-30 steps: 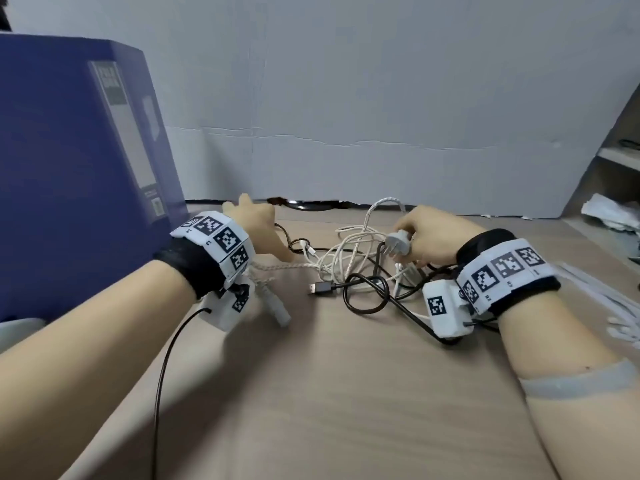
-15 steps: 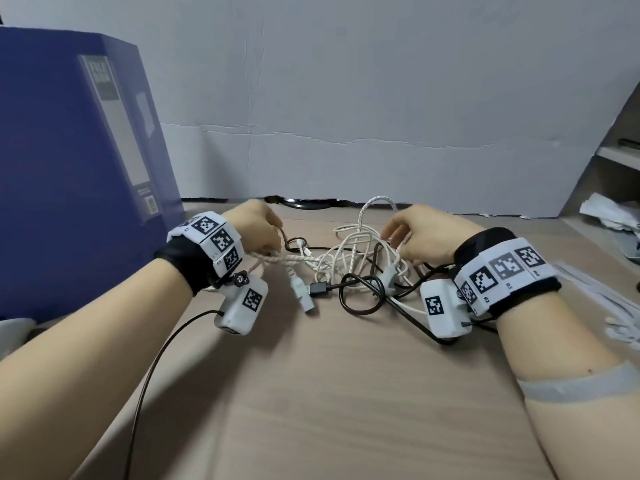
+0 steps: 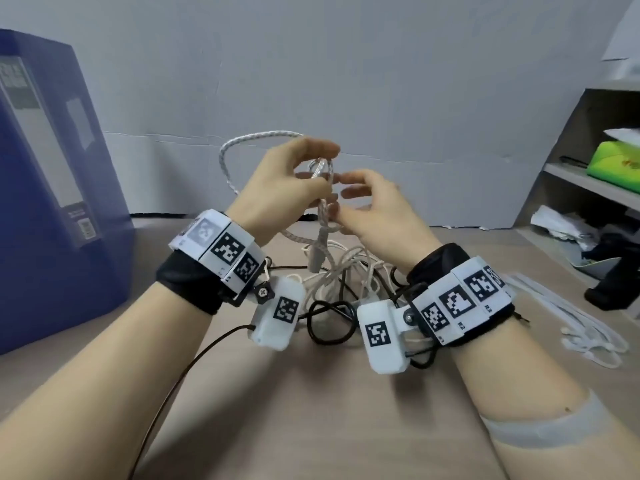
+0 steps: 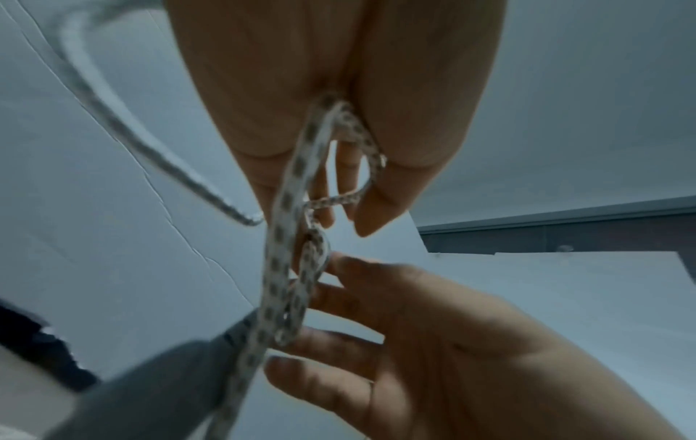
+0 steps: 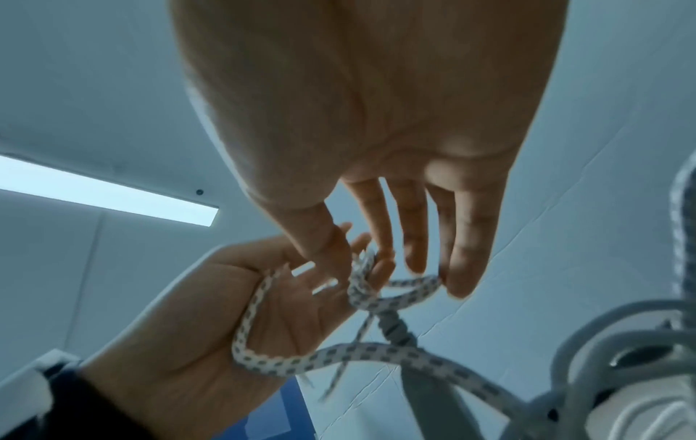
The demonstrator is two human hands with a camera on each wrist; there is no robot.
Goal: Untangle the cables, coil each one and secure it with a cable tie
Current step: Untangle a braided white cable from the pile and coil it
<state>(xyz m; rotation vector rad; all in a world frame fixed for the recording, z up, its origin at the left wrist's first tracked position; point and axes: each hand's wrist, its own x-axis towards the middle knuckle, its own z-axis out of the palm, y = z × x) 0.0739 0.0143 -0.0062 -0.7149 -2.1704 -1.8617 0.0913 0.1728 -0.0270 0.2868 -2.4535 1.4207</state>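
Above the table, my left hand pinches a white braided cable between thumb and fingers and holds it up. The same cable runs down from those fingers into a small knot. My right hand pinches that knot between thumb and forefinger, with its other fingers nearly straight. The cable's grey connector hangs below both hands. Under my wrists, a tangle of white cables and a black cable lies on the table.
A large blue box stands at the left. White cable ties lie on the table at the right. Open shelves with clutter, including a green packet, stand at the far right. A white wall closes the back.
Both hands have risen from the table and come together, lifting the braided cable out of the tangle. Its connector now hangs in the air.
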